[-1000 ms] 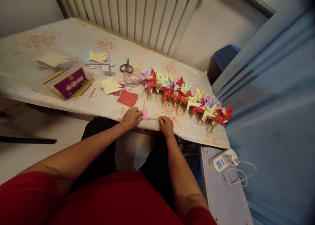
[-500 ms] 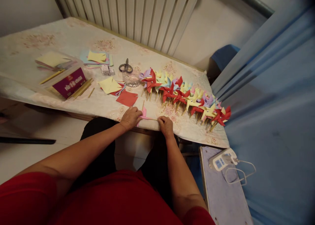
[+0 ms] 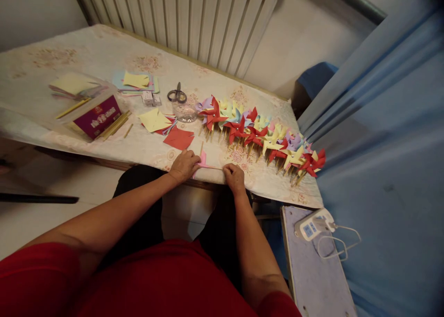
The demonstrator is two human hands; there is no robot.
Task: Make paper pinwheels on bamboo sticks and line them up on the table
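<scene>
1. Pink paper [image 3: 204, 162] lies at the near edge of the table [image 3: 104, 53], pinched between both hands: the left hand [image 3: 185, 164] is closed over its left end and the right hand [image 3: 233, 176] grips its thin right end.
2. Covered in a pale floral cloth, the table stretches away from the hands to a ribbed radiator [image 3: 183, 21] at its far side.
3. A long row of finished pinwheels [image 3: 260, 134] in red, yellow, purple and blue runs beyond the right hand and off to its right, well clear of the fingers.
4. A purple box [image 3: 99, 115] with wooden sticks beside it sits far to the left of the left hand.
5. Stacks of coloured paper squares [image 3: 137, 81] lie farther out, beyond that box.
6. A red paper square [image 3: 179, 139] rests just beyond the left hand, with a yellow sheet [image 3: 154, 120] behind it.
7. A small clear cup [image 3: 185, 113] and scissors [image 3: 177, 95] stand farther back in line with the left hand.
8. One wooden stick [image 3: 201, 148] lies just past the pink paper, between the hands and the pinwheels; nothing blocks either hand.
9. Compared with a second ago, both hands and the paper hold the same place and grip; only the view has shifted very slightly.
</scene>
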